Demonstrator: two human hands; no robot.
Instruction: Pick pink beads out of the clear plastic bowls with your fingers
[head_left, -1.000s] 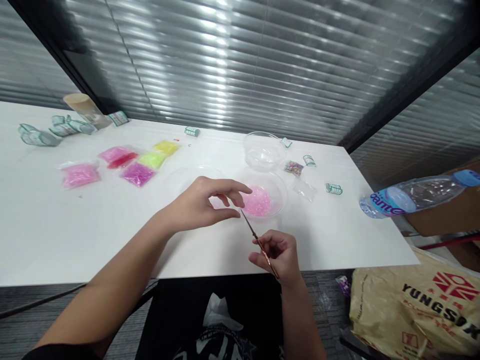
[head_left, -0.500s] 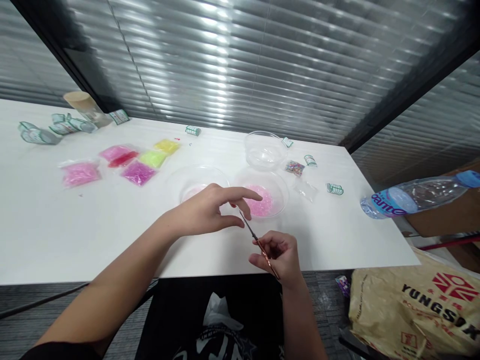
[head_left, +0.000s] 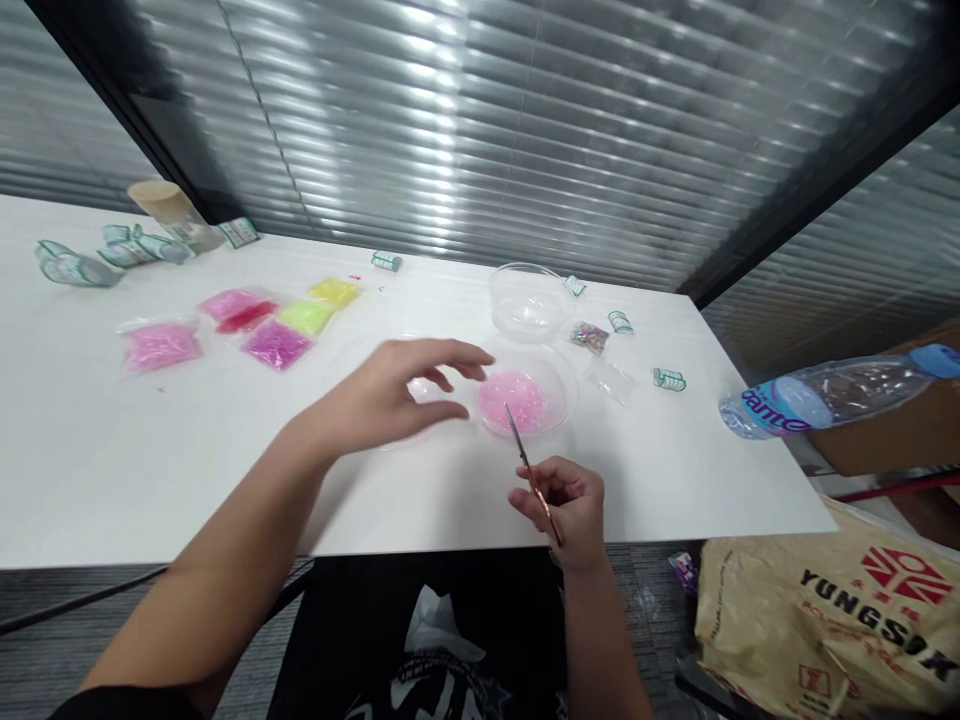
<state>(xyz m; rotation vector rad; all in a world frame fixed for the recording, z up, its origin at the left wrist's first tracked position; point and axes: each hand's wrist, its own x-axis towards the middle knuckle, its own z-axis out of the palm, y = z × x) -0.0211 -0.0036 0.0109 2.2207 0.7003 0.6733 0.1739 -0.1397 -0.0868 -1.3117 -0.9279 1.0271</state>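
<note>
My right hand point(head_left: 564, 505) is closed round a thin copper-coloured needle tool point(head_left: 526, 463); its tip points up at a clear dish of pink beads point(head_left: 517, 400). My left hand point(head_left: 396, 395) hovers over a second clear dish point(head_left: 360, 352), just left of the pink beads. Its fingers are loosely curled with thumb and forefinger apart, and I see nothing between them. Both hands are above the near half of the white table point(head_left: 112, 460).
An empty clear bowl point(head_left: 528, 298) stands behind the bead dish. Bags of pink, red, yellow and green beads point(head_left: 247, 325) lie to the left, small green-striped rolls point(head_left: 667, 378) are scattered about. A water bottle point(head_left: 825, 392) lies at the right edge, above a printed bag point(head_left: 832, 615).
My left hand has lifted away from the needle's tip and drifted left, its fingers spreading. The right hand has swung the needle more upright, toward the pink beads.
</note>
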